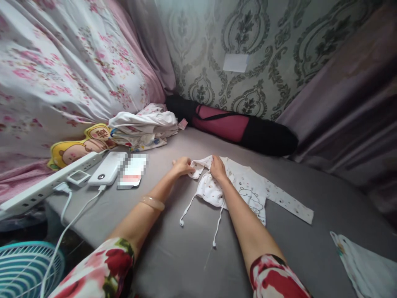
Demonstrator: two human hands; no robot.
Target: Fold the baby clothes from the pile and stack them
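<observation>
I'm guiding left hand (182, 166) and right hand (218, 168), pinching a soft, speckled shirt (245, 177); smooth grey sheet (176, 250) is leaving room past its edges.

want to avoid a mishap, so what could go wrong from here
The thin white cords with knotted ends lie loose and might tangle with the white printed cloth in the right hand. The white charging cable trails near the round turquoise fan grille; a snag could drag the white rectangular power bank.

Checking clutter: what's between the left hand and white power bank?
A flat device, largely pixelated, then bare grey sheet up to the left hand; head view.
</observation>
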